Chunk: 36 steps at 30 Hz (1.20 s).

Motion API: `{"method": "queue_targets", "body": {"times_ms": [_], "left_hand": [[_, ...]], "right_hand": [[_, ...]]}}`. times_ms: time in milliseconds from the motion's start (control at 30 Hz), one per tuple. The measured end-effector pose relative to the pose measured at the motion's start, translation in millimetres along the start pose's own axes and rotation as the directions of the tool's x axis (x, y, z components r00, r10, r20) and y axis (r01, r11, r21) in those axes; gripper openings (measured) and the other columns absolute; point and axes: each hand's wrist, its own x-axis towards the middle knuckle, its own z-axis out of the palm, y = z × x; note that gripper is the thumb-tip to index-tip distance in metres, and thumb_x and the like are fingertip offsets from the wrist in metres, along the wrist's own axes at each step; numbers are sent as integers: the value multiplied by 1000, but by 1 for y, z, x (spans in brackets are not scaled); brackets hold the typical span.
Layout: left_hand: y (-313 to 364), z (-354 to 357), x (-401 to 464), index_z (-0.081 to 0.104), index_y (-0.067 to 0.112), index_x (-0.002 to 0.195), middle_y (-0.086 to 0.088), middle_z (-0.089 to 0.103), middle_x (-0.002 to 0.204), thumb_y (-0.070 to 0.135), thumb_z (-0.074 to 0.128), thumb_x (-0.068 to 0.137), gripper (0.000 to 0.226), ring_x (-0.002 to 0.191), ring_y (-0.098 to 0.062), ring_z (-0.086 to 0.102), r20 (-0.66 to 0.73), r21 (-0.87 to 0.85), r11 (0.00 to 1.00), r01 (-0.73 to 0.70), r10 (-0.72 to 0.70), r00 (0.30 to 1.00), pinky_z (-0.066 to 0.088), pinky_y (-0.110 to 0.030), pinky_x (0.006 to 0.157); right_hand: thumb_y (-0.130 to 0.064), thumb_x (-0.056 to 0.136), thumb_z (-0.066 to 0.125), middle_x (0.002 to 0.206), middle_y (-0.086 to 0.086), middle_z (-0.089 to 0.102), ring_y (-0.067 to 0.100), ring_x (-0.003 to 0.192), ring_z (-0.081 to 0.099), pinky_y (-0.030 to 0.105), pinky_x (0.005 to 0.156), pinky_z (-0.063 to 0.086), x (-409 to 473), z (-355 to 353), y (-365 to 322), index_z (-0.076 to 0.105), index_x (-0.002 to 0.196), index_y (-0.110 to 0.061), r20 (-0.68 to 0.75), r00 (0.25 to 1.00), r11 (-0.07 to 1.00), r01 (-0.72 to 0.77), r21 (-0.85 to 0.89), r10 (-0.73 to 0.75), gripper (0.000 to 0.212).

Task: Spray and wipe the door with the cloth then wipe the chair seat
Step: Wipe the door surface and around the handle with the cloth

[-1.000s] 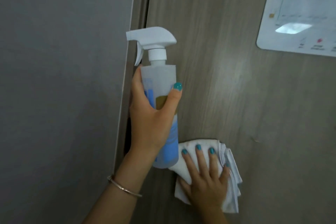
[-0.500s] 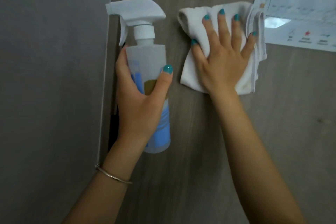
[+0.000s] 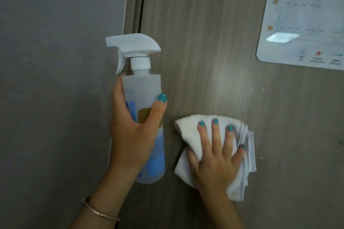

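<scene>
Door surface lies bare above the cloth, pressed flat under the right hand, fingers spread. Left hand grips the spray bottle near the hinge edge. Poster writing unreadable.

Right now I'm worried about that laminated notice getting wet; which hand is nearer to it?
Right. The right hand presses the white cloth flat on the door, below and left of the laminated notice. The left hand grips the spray bottle farther left, by the door's hinge edge.

A plain grey wall is filling the left; a laminated notice, perhaps a chart, is catching glare.
</scene>
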Motion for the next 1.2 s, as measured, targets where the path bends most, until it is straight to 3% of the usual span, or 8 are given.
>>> {"method": "queue_targets", "body": {"times_ms": [233,333,400,533,700,800,1033,1200], "left_hand": [[3,-2,33,34,21,144,4,58,118,29,70,86,69,92,-4,64,5,22,998,-58,58,998,53,-20,71],[3,-2,43,33,22,145,3,57,126,36,71,83,74,104,-12,64,24,58,995,-82,80,996,57,-34,84],[3,-3,46,33,21,146,5,56,128,36,70,83,74,108,-9,62,17,85,993,-85,83,996,56,-35,89],[4,-13,37,34,16,145,7,58,123,30,72,85,72,105,-1,62,-54,125,988,-90,97,994,53,-19,83],[11,-40,13,36,19,144,2,60,121,23,72,86,69,98,-9,65,-47,127,990,-61,67,997,57,-22,74],[20,-49,1,39,21,141,7,61,112,24,73,84,66,92,-9,65,-24,132,989,-60,63,998,54,-19,69],[41,-66,2,35,22,145,7,60,119,25,73,80,76,100,-2,63,4,161,981,-110,111,994,51,-11,71],[44,-72,12,32,23,146,6,56,125,39,71,78,80,106,-8,60,2,254,951,-176,181,983,55,-20,77]], "right_hand": [[-62,96,26,164,-6,19,27,152,11,59,118,-1,238,-48,-5,25,154,-40,-83,996,998,45,37,-42,62],[-62,95,21,162,-6,26,27,152,14,57,119,1,259,-47,-19,29,153,-40,-123,992,998,15,57,-7,62],[-61,98,21,163,-4,23,26,152,13,54,119,-1,234,-37,-31,27,155,-37,-112,993,997,47,63,-40,62],[-57,100,35,162,-1,28,26,149,24,49,119,5,126,-6,-62,31,155,-30,-116,978,980,183,79,-173,61],[-52,83,57,164,0,18,26,141,31,51,106,24,-72,26,-80,32,153,-27,144,946,957,284,59,-290,79],[-49,79,63,164,2,21,27,133,43,50,97,34,-110,31,-81,41,148,-27,221,920,947,313,79,-323,76],[-48,93,49,156,6,40,33,143,30,58,113,14,59,11,-104,43,149,-23,-71,961,948,274,164,-266,62],[-53,98,37,161,4,29,33,150,18,62,117,2,236,-22,-114,34,152,-25,-82,980,959,195,205,-182,61]]}}
